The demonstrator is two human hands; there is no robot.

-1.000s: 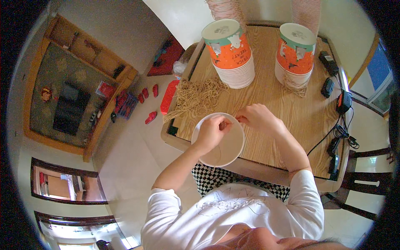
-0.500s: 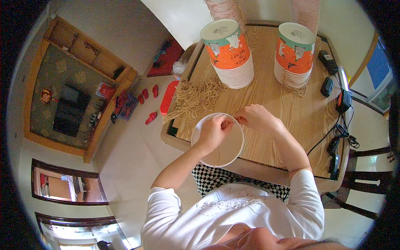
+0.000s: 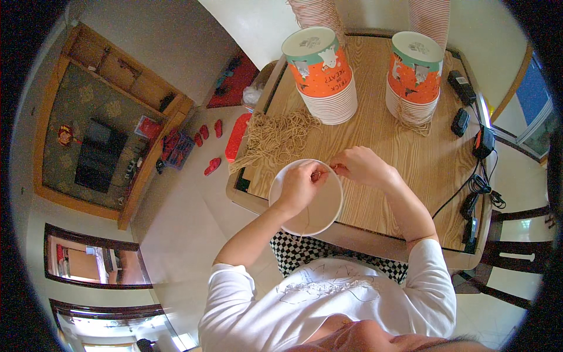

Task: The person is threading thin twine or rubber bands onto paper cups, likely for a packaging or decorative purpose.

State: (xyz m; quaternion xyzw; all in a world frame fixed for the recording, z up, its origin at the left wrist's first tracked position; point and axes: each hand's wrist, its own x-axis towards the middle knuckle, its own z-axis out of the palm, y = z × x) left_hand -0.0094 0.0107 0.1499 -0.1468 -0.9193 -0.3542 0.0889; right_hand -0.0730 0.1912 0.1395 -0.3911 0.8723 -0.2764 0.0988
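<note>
A white-lined paper bucket (image 3: pixel 324 212) sits upright with its mouth toward me, at the table's near edge above my lap. My left hand (image 3: pixel 301 186) reaches over its mouth, fingers pinched on a tan string at the far right of the rim. Just outside that rim, my right hand (image 3: pixel 362 166) is closed in a pinch, its fingertips meeting the left ones at the string. Fingers mostly cover the string there. A thin strand (image 3: pixel 307 218) hangs inside the bucket and another bit shows at the near rim. Beyond the bucket lies a heap of tan strings (image 3: pixel 280 136).
Two upside-down stacks of orange and green paper buckets, a left stack (image 3: pixel 326 79) and a right stack (image 3: pixel 415 73), stand on the wooden table (image 3: pixel 375 138). Taller stacks rise behind them. Black power adapters (image 3: pixel 484 142) and cables line the right edge. A red stool (image 3: pixel 237 136) stands left.
</note>
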